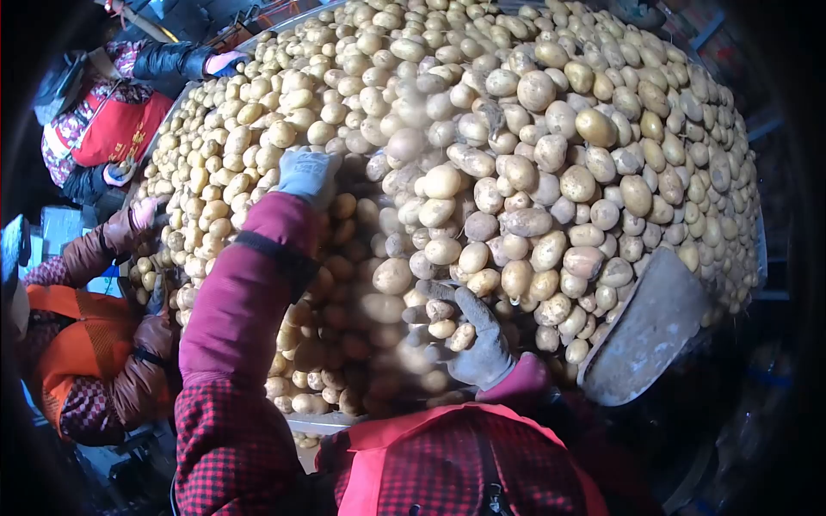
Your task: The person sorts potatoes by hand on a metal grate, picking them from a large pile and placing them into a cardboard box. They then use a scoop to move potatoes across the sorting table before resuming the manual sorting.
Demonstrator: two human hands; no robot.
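Small oval tan potatoes (442, 329) are loosely grasped left of the palm by the grey-gloved right hand (480, 354); the white-gloved left hand (307, 175), farther forward, cannot be read.

Potatoes (516, 172), heaped loosely in a broad mound: tan to yellow-brown, rounded to oval, mixed in size, many skins blotched darker. They lie at varied angles, pressed against one another; those left of centre are in shadow. 3 small potatoes (442, 328) sit close together within the curled right hand (477, 344), 1 browner than the others. Beneath the left hand (307, 176), contact with individual potatoes is hidden.
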